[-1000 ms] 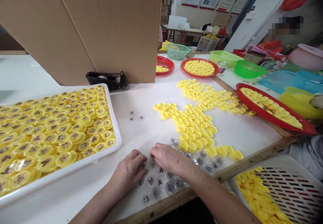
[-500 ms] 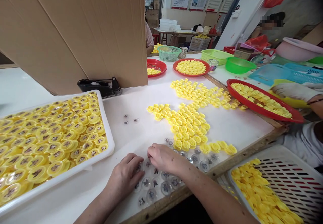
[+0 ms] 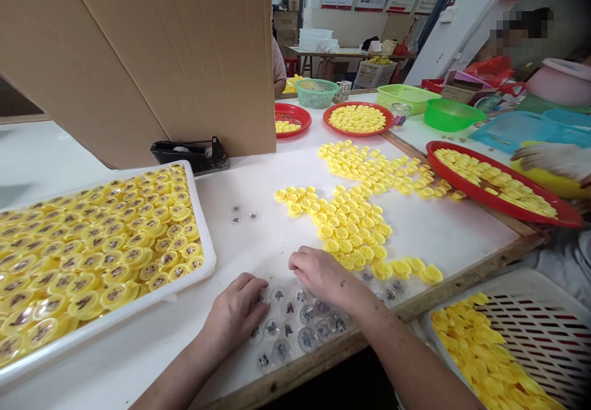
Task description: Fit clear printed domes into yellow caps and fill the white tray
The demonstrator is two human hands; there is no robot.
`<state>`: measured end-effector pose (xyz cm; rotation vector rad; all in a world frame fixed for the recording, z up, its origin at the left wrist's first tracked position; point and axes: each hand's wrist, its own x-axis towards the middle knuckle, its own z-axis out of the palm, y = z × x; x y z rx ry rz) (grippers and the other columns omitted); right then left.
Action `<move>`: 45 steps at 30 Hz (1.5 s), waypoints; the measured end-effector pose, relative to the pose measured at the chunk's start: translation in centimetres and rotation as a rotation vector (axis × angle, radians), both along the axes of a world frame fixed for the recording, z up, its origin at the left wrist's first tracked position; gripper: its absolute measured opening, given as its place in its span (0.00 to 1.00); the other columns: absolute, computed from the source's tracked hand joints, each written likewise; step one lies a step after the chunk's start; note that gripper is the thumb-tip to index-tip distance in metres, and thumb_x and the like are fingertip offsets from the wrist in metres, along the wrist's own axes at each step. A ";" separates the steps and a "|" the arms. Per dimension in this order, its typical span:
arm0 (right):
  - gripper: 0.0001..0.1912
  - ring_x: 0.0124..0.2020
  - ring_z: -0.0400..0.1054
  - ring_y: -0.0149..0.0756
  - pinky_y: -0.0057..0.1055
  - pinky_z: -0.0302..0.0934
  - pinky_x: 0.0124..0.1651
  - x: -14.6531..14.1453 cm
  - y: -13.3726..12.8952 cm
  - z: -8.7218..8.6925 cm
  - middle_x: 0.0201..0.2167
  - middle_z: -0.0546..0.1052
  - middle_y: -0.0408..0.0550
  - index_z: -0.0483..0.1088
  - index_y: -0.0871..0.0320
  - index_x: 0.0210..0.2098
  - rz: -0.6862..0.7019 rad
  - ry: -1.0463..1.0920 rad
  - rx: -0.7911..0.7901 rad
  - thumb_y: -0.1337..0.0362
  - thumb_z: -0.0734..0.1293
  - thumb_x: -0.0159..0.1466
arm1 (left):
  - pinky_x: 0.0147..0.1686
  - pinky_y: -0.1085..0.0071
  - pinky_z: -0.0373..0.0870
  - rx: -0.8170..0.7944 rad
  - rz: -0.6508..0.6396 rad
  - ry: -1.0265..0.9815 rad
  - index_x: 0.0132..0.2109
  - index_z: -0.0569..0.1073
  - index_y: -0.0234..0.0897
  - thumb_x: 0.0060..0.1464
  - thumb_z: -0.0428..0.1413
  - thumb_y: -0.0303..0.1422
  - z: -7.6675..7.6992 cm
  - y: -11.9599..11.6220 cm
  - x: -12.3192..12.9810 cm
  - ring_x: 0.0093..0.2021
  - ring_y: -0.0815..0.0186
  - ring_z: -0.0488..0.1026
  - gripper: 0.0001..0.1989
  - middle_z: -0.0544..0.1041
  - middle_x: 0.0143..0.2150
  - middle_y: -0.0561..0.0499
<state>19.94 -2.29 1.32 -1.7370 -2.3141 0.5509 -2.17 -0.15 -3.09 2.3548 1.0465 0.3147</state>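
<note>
Yellow pieces (image 3: 112, 244) in white tray (image 3: 203, 220), slotted basket (image 3: 530, 324).

White table (image 3: 249, 244) — clear discs (image 3: 308, 339), yellow pieces (image 3: 341, 233), white tray (image 3: 208, 247)

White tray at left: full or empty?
Full, as far as it shows: the white tray is packed with yellow pieces bearing dark prints. Its left end is out of frame: cannot tell there.

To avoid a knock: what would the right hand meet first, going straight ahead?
The right hand might first meet three small, clear, dark-printed round discs on the white tabletop; depth is unclear.
</note>
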 end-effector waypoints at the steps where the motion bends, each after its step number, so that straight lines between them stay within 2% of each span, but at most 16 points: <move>1: 0.08 0.31 0.63 0.31 0.27 0.52 0.33 0.0 0.1 0.0 0.31 0.71 0.46 0.69 0.58 0.33 0.019 0.004 -0.002 0.74 0.59 0.62 | 0.36 0.69 0.70 0.003 0.001 -0.004 0.44 0.68 0.41 0.52 0.51 0.29 0.1 0.0 0.1 0.37 0.64 0.72 0.11 0.71 0.41 0.49; 5: 0.09 0.33 0.64 0.32 0.27 0.53 0.35 -0.5 1.0 -0.2 0.33 0.71 0.44 0.69 0.56 0.35 0.062 0.007 0.001 0.75 0.61 0.61 | 0.35 0.69 0.70 -0.005 0.031 -0.037 0.41 0.69 0.40 0.53 0.50 0.28 0.1 0.0 0.2 0.37 0.65 0.72 0.08 0.71 0.39 0.49; 10: 0.06 0.36 0.65 0.36 0.29 0.52 0.34 -0.9 3.9 -1.4 0.35 0.70 0.48 0.67 0.59 0.39 -0.015 -0.032 0.012 0.70 0.64 0.61 | 0.33 0.70 0.70 -0.048 0.092 -0.089 0.40 0.69 0.38 0.54 0.48 0.28 0.2 0.2 -0.1 0.32 0.68 0.71 0.07 0.71 0.38 0.49; 14: 0.00 0.31 0.64 0.34 0.28 0.51 0.31 -1.0 5.6 -2.3 0.31 0.69 0.46 0.68 0.59 0.32 -0.009 -0.047 -0.031 0.69 0.65 0.61 | 0.33 0.70 0.69 -0.069 0.122 -0.103 0.39 0.70 0.38 0.53 0.49 0.28 0.4 0.7 -0.4 0.31 0.68 0.71 0.07 0.71 0.37 0.50; 15: 0.02 0.30 0.63 0.33 0.28 0.50 0.31 -1.0 5.7 -2.4 0.30 0.69 0.46 0.68 0.60 0.31 -0.006 -0.047 -0.042 0.69 0.65 0.61 | 0.33 0.70 0.69 -0.076 0.124 -0.106 0.39 0.70 0.38 0.53 0.49 0.28 0.5 0.8 -0.5 0.31 0.68 0.71 0.07 0.71 0.37 0.50; 19: 0.06 0.28 0.62 0.31 0.27 0.50 0.31 -1.7 5.0 -2.0 0.28 0.69 0.44 0.67 0.59 0.31 0.018 -0.019 -0.057 0.75 0.61 0.58 | 0.32 0.70 0.69 -0.099 0.143 -0.130 0.38 0.70 0.38 0.53 0.49 0.28 0.5 1.3 -0.7 0.30 0.68 0.71 0.07 0.72 0.36 0.50; 24: 0.13 0.32 0.65 0.28 0.22 0.53 0.33 -3.0 3.6 -1.4 0.31 0.72 0.40 0.69 0.56 0.33 0.162 0.059 -0.072 0.78 0.60 0.55 | 0.32 0.70 0.69 -0.072 0.186 -0.172 0.37 0.71 0.38 0.51 0.49 0.26 0.4 1.4 -0.5 0.31 0.67 0.72 0.08 0.73 0.34 0.50; 26: 0.11 0.30 0.65 0.29 0.23 0.54 0.33 -3.4 3.3 -1.6 0.31 0.72 0.42 0.70 0.57 0.31 0.202 0.059 -0.074 0.76 0.60 0.57 | 0.30 0.70 0.70 -0.058 0.213 -0.196 0.38 0.71 0.39 0.52 0.49 0.27 1.0 1.3 -0.1 0.30 0.67 0.72 0.08 0.73 0.34 0.50; 29: 0.08 0.27 0.65 0.30 0.25 0.54 0.31 -3.7 3.1 -2.3 0.29 0.71 0.44 0.71 0.59 0.29 0.227 0.045 -0.070 0.72 0.61 0.60 | 0.28 0.72 0.71 -0.007 0.235 -0.234 0.41 0.71 0.39 0.54 0.49 0.29 2.9 1.7 1.0 0.32 0.67 0.72 0.09 0.73 0.36 0.49; 32: 0.06 0.31 0.67 0.33 0.26 0.55 0.32 -3.9 3.0 -2.6 0.33 0.73 0.46 0.72 0.59 0.33 0.244 0.039 -0.049 0.70 0.62 0.60 | 0.37 0.66 0.72 0.129 0.186 -0.177 0.45 0.70 0.38 0.54 0.49 0.29 5.5 4.4 3.1 0.40 0.62 0.72 0.11 0.74 0.41 0.46; 34: 0.05 0.32 0.67 0.34 0.27 0.55 0.32 -3.9 2.8 -2.6 0.34 0.73 0.46 0.72 0.59 0.34 0.252 0.033 -0.033 0.70 0.63 0.61 | 0.46 0.59 0.69 0.203 0.124 -0.059 0.48 0.69 0.38 0.53 0.50 0.28 7.0 7.6 5.3 0.47 0.57 0.69 0.14 0.73 0.45 0.45; 36: 0.05 0.32 0.67 0.33 0.26 0.55 0.32 -3.8 2.7 -2.3 0.34 0.73 0.45 0.72 0.57 0.34 0.266 0.031 -0.016 0.68 0.63 0.61 | 0.51 0.56 0.64 0.194 0.085 0.080 0.52 0.67 0.39 0.53 0.49 0.27 7.8 11.5 7.8 0.51 0.55 0.66 0.18 0.71 0.50 0.45; 39: 0.05 0.30 0.65 0.32 0.26 0.54 0.30 -3.6 2.5 -2.4 0.32 0.72 0.43 0.72 0.56 0.31 0.299 0.032 0.024 0.66 0.64 0.61 | 0.51 0.60 0.65 0.139 0.044 0.177 0.55 0.67 0.43 0.52 0.49 0.26 7.6 16.9 11.8 0.52 0.56 0.67 0.22 0.69 0.55 0.48; 41: 0.04 0.29 0.64 0.32 0.27 0.53 0.28 -3.5 2.6 -2.8 0.30 0.71 0.42 0.72 0.55 0.29 0.320 0.017 0.058 0.63 0.66 0.59 | 0.48 0.64 0.67 0.085 0.032 0.225 0.55 0.67 0.46 0.53 0.48 0.26 6.8 19.4 13.9 0.49 0.59 0.69 0.23 0.68 0.57 0.49; 45: 0.04 0.25 0.63 0.33 0.27 0.52 0.23 -3.8 3.2 -4.2 0.27 0.71 0.43 0.72 0.54 0.27 0.368 -0.066 0.025 0.61 0.69 0.55 | 0.38 0.73 0.70 -0.021 0.016 0.298 0.55 0.68 0.48 0.55 0.44 0.29 5.4 21.1 16.1 0.43 0.65 0.73 0.22 0.71 0.54 0.50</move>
